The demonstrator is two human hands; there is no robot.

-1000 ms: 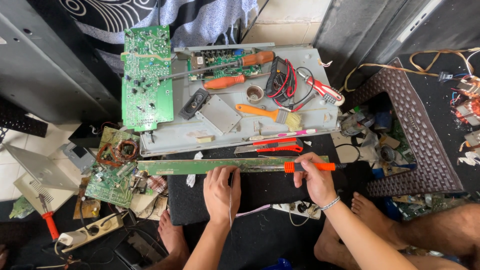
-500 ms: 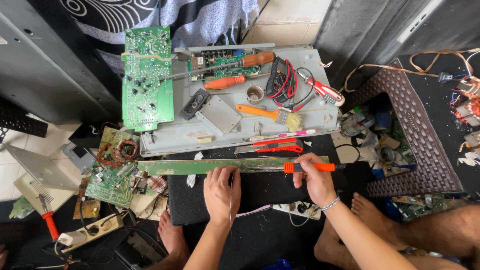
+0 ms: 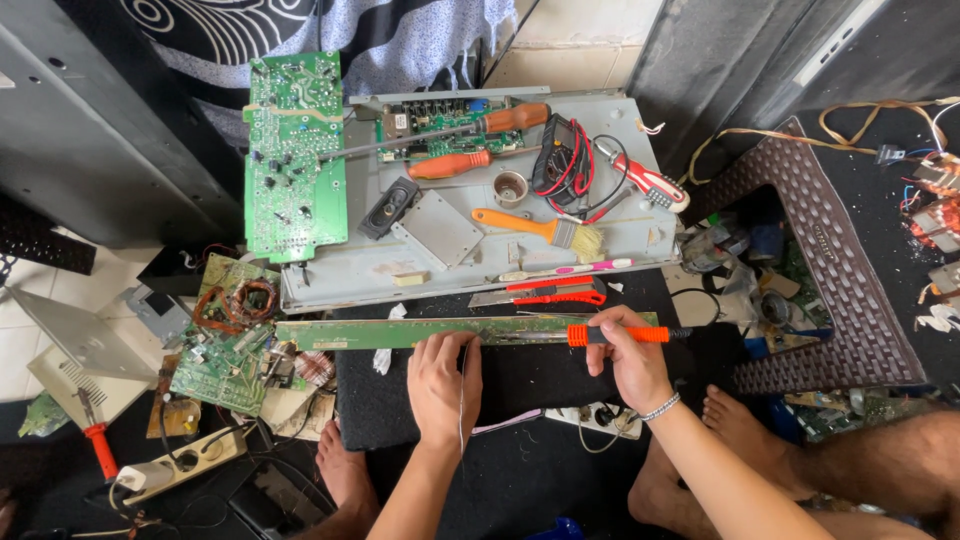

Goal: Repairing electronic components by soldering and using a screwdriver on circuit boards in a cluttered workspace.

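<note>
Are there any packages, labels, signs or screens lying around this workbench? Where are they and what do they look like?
Multimeter: on the grey metal tray, upper middle; a dark rectangular body wound with red and black leads; its screen cannot be made out.
Small pale label: near the tray's front edge; a little cream rectangle.
Plastic stool: on the right; a small embossed mark on its brown woven seat.
No packages or signs show.
</note>
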